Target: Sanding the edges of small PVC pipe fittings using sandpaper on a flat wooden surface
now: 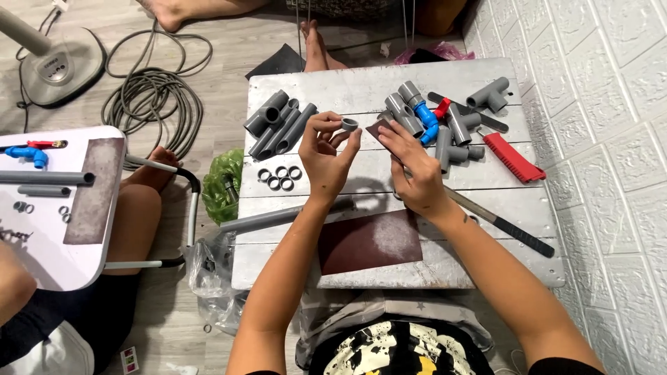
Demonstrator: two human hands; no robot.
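Left hand (325, 154) fingers pinch a short grey pipe ring (349, 124) at the tips. Right hand (415, 173) grips what looks like a small sandpaper piece (380, 129), just beside the ring.

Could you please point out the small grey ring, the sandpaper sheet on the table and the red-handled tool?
Grey ring (349, 124): head view, its outer wall.
Sandpaper sheet (368, 243): head view, its middle.
Red-handled tool (514, 157): head view, its ribbed handle.

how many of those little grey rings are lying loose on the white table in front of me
5. The grey rings lie clustered on the white table, below the grey pipe pieces, left of the left hand. A sixth ring is pinched in that hand; others may be hidden.
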